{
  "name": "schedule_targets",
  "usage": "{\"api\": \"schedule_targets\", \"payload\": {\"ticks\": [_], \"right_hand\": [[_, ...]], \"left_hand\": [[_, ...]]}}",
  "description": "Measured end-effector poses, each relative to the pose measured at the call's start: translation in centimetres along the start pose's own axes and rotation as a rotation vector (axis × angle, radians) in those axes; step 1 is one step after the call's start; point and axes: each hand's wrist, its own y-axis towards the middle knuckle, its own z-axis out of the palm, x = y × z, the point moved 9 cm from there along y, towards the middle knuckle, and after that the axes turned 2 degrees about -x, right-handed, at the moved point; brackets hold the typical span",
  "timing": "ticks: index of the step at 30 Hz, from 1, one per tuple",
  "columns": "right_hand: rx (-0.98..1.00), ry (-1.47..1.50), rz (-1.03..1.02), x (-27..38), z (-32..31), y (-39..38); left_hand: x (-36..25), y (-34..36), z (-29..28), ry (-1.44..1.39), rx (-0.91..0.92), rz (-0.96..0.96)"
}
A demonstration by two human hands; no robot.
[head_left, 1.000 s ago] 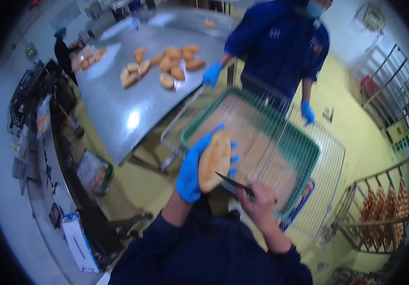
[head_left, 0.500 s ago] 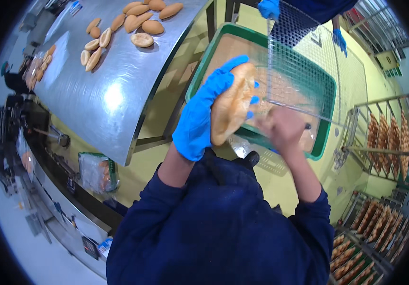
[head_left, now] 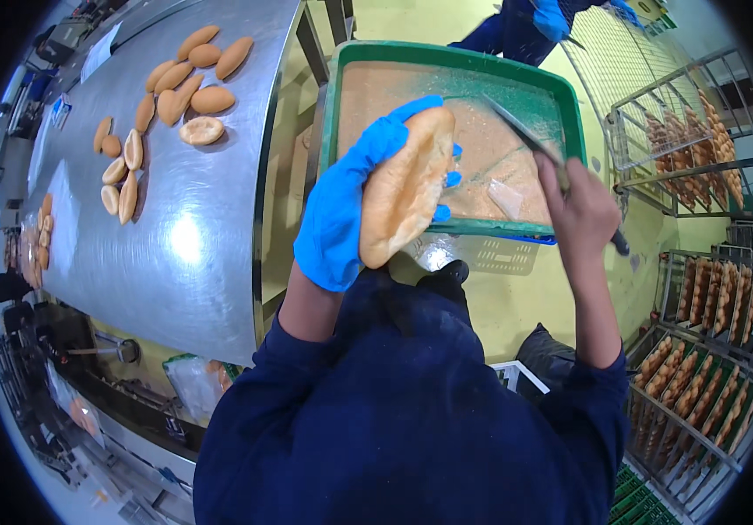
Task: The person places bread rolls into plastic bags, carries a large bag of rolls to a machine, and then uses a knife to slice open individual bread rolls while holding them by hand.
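Note:
My left hand (head_left: 328, 214), in a blue glove, is closed around an oblong bread loaf (head_left: 404, 192). The loaf is tilted so a long, sunken pale face shows, with blue fingertips curling round its right edge. Bare and closed, my right hand (head_left: 588, 214) grips a knife (head_left: 515, 124), its blade pointing up and left over a green tray (head_left: 455, 54); the handle end sticks out below the fist. Blade and loaf are apart. Brown crumbs or powder cover much of the tray, and a whitish flat piece (head_left: 506, 199) lies in it.
On the left, a steel table (head_left: 193, 289) carries several brown loaves (head_left: 213, 99) and paler ones. A co-worker's gloved hand (head_left: 552, 19) shows beyond the tray. Racks of bread (head_left: 696, 394) stand at right; a dark bag (head_left: 547, 354) lies near my right forearm.
The wire mesh panel over the tray has moved away, up and right. My right hand, blurred before, now clearly shows the knife. The loaf has tilted a little; the head view has shifted.

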Motion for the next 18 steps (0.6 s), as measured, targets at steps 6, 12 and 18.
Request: {"api": "schedule_targets", "payload": {"ticks": [6, 12, 18], "right_hand": [[0.034, -0.055, -0.105, 1.9, -1.5, -0.8], [0.058, 0.023, -0.246, 4.3, -4.1, -1.4], [0.041, 0.024, -0.181, 3.6, -4.4, -1.5]], "left_hand": [[0.2, 0.1, -0.1, 0.012, -0.016, -0.005], [1.2, -0.1, 0.4, 0.055, -0.029, -0.004], [1.0, -1.0, 1.0, 0.077, 0.051, -0.018]]}}
